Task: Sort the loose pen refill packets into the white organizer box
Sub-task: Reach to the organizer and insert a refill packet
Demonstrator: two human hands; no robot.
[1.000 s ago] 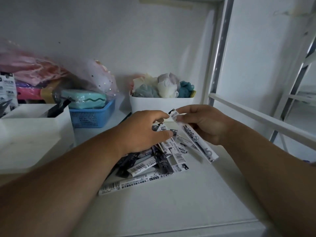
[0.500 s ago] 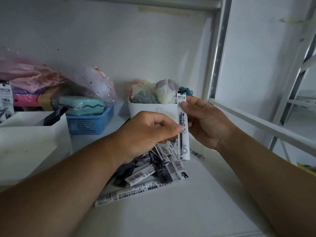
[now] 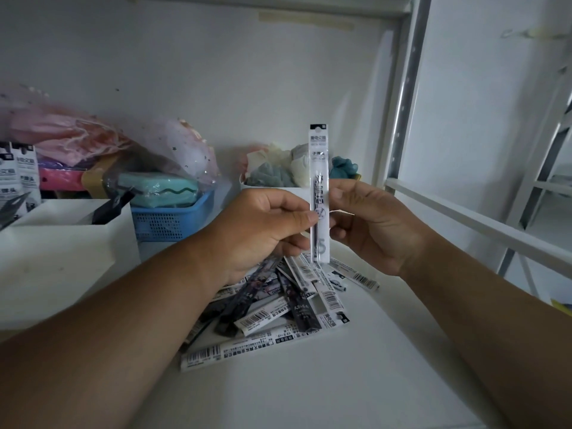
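Observation:
A long white pen refill packet (image 3: 319, 156) stands upright in the air above the shelf. My left hand (image 3: 263, 230) pinches its middle between thumb and curled fingers. My right hand (image 3: 371, 224) holds the same packet from the right side, thumb against its edge. Below both hands lies a loose pile of refill packets (image 3: 278, 311), white and dark ones with barcodes, on the white shelf (image 3: 309, 382). The white organizer box (image 3: 62, 243) stands at the left with dark packets sticking out of it.
A blue mesh basket (image 3: 173, 218) with a teal case sits behind the organizer. A white bin (image 3: 272, 191) of soft pastel items stands at the back, behind the hands. Pink bags fill the back left. A metal upright (image 3: 405, 88) and white rail (image 3: 464, 215) border the right.
The packet went from slanted low over the pile to upright and higher. My left hand came off the pile and now pinches it together with my right hand.

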